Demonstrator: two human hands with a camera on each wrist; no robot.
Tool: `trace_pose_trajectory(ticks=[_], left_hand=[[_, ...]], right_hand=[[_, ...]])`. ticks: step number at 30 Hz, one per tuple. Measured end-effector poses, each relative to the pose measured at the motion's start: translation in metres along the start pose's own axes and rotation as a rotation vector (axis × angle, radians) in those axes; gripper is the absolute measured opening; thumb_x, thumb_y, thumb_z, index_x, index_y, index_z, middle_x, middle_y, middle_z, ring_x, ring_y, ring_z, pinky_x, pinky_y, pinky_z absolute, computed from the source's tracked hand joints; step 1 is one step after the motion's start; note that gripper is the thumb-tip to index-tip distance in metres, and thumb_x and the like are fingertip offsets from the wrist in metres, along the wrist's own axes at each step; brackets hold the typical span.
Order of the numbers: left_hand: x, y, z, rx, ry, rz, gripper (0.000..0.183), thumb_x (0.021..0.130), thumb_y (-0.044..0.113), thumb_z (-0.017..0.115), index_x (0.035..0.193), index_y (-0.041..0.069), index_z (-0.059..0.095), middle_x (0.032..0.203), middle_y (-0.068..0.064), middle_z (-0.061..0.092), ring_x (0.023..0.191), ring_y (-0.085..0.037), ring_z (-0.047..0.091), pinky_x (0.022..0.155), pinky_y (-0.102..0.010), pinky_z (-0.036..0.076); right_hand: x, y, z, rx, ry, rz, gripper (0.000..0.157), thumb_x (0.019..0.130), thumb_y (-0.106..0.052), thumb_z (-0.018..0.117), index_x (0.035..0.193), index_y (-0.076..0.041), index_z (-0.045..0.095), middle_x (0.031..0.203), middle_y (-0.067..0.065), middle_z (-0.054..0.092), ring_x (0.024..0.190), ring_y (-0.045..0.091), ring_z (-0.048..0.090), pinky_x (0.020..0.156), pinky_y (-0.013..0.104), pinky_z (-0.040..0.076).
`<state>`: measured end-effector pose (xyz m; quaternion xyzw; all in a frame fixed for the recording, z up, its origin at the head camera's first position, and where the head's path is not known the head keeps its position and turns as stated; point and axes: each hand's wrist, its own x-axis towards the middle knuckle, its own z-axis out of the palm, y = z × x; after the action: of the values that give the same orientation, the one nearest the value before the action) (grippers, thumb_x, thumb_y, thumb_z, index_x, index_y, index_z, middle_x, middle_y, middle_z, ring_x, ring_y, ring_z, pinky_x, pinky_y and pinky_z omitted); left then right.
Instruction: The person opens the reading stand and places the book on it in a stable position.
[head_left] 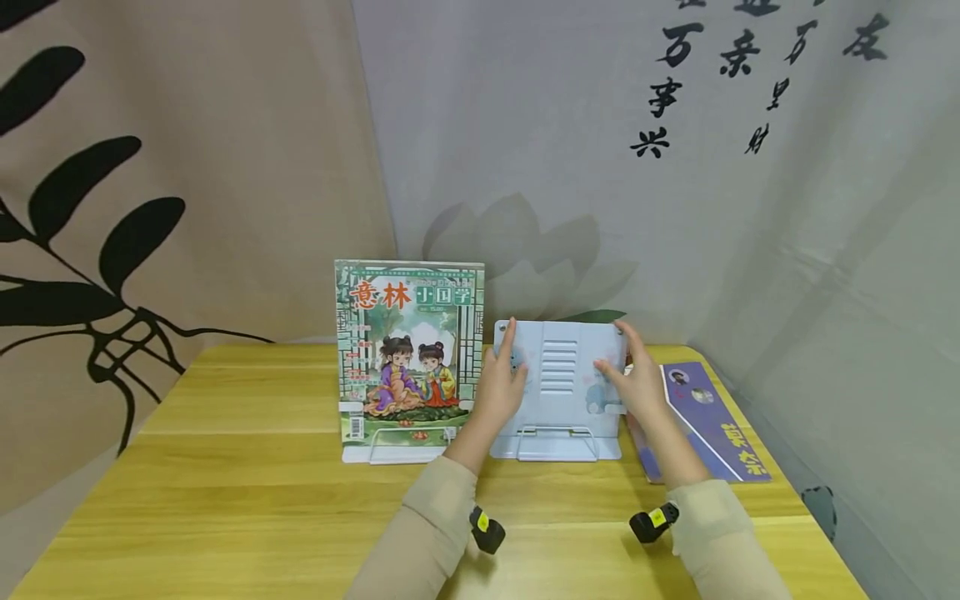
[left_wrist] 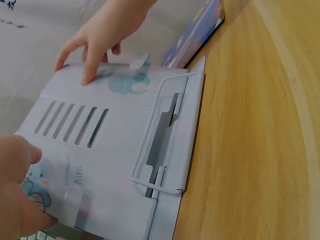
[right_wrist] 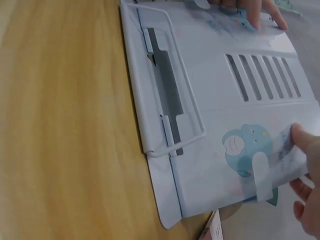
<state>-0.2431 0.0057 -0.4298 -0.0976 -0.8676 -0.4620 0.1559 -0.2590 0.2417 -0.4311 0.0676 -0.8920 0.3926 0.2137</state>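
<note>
A pale blue metal book stand (head_left: 555, 410) with slots, a whale-like cartoon print and a wire page holder stands upright on the table. My left hand (head_left: 501, 385) grips its left edge, thumb across the front. At the opposite edge my right hand (head_left: 645, 387) holds on, with the thumb (right_wrist: 302, 137) on the front face and the other fingers behind, partly hidden. Close by on the left, a green illustrated magazine (head_left: 408, 333) leans on a similar stand (head_left: 356, 455), its cover facing me.
A purple book (head_left: 720, 417) lies at the table's right side, partly behind my right arm. The wooden table (head_left: 225, 483) reaches back to a printed cloth backdrop (head_left: 525, 100). Black wrist cameras (head_left: 487, 531) sit by both cuffs.
</note>
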Motion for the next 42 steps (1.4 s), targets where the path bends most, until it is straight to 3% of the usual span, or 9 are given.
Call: trace_pose_trajectory(ticks=[2,5,11,18,24,30,37,42], left_hand=[[-0.003,0.002,-0.002,-0.012,-0.023,-0.011,0.077,0.095,0.013,0.060,0.155,0.028,0.014,0.129,-0.029,0.041,0.091,-0.034,0.058,0.076,-0.042,0.052],[-0.010,0.006,-0.004,-0.020,-0.050,-0.035,0.078,0.094,0.015,0.060,0.155,0.023,0.012,0.138,-0.033,0.033,0.108,-0.043,0.053,0.087,-0.049,0.049],[-0.028,0.010,-0.010,-0.054,-0.115,-0.088,0.081,0.094,0.019,0.060,0.155,0.018,0.007,0.148,-0.035,0.014,0.127,-0.050,0.035,0.097,-0.056,0.040],[-0.049,0.013,-0.014,-0.055,-0.142,-0.065,0.081,0.091,0.019,0.064,0.154,0.011,0.014,0.151,-0.033,0.008,0.130,-0.052,0.029,0.097,-0.060,0.036],[-0.069,0.023,-0.009,-0.047,-0.098,-0.032,0.074,0.087,0.017,0.068,0.150,0.005,0.030,0.151,-0.028,0.018,0.135,-0.048,0.023,0.101,-0.063,0.027],[-0.084,0.039,0.006,-0.158,-0.153,0.007,0.064,0.089,0.014,0.065,0.145,0.003,0.038,0.145,-0.021,0.036,0.134,-0.037,0.032,0.105,-0.054,0.031],[-0.102,0.047,0.041,-0.241,-0.221,0.013,0.051,0.089,0.013,0.065,0.137,0.005,0.050,0.127,-0.008,0.056,0.119,-0.023,0.050,0.101,-0.039,0.040],[-0.112,0.050,0.065,-0.264,-0.290,0.009,0.049,0.088,0.015,0.067,0.133,0.004,0.053,0.119,-0.009,0.060,0.109,-0.022,0.057,0.092,-0.031,0.046]], right_hand=[[-0.003,-0.002,-0.001,-0.039,-0.034,0.011,0.083,0.083,-0.017,0.076,0.150,-0.025,0.028,0.105,0.020,0.058,0.081,0.031,0.053,0.061,0.038,0.041],[-0.010,-0.005,-0.004,-0.073,-0.090,0.019,0.093,0.084,-0.014,0.076,0.154,-0.028,0.017,0.127,0.024,0.052,0.090,0.035,0.054,0.065,0.043,0.044],[-0.026,-0.002,-0.009,-0.062,-0.176,0.020,0.097,0.086,-0.017,0.073,0.155,-0.027,0.006,0.131,0.028,0.048,0.100,0.038,0.053,0.073,0.050,0.046],[-0.046,0.003,-0.017,0.047,-0.207,0.007,0.091,0.088,-0.016,0.071,0.155,-0.020,0.010,0.135,0.031,0.044,0.107,0.041,0.053,0.077,0.050,0.051],[-0.063,0.013,-0.029,0.072,-0.221,-0.011,0.076,0.089,-0.017,0.070,0.151,-0.009,0.027,0.131,0.027,0.051,0.107,0.044,0.054,0.090,0.060,0.041],[-0.081,0.028,-0.042,0.033,-0.196,-0.006,0.064,0.090,-0.018,0.068,0.144,-0.002,0.038,0.124,0.027,0.055,0.110,0.042,0.052,0.091,0.058,0.040],[-0.101,0.053,-0.067,-0.024,-0.174,0.034,0.057,0.092,-0.023,0.066,0.138,0.002,0.044,0.128,0.025,0.052,0.111,0.042,0.050,0.090,0.058,0.038],[-0.106,0.067,-0.088,-0.057,-0.174,0.091,0.058,0.093,-0.025,0.064,0.138,0.005,0.043,0.131,0.029,0.048,0.113,0.045,0.046,0.089,0.060,0.036]])
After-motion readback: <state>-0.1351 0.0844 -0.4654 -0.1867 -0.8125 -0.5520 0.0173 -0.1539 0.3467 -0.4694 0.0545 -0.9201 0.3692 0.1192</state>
